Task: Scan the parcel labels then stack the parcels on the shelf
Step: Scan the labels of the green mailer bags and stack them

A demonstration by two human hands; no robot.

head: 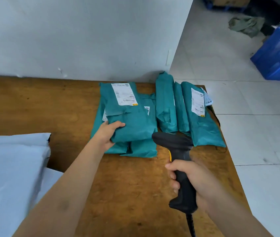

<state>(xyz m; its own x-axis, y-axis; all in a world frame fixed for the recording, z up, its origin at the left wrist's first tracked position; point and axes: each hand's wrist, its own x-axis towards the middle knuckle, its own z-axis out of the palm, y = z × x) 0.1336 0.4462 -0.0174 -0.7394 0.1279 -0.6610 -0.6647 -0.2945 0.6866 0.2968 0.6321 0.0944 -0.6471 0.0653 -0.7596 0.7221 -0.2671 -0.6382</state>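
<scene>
Wooden desk [64, 106] against a pale wall carries two clusters of teal parcels. Left hand [107, 134] pinches the top parcel [129, 120], label [124, 94] up, likely steadying it for scanning. Right hand [192, 183] is wrapped around the scanner [178, 151], aimed at it.

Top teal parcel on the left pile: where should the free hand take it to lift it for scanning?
Take the top teal parcel by its near-left corner, coming from the left, where the left hand already has thumb on top and fingers under. That edge overhangs the pile and leaves the label clear for the scanner in the right hand.
</scene>
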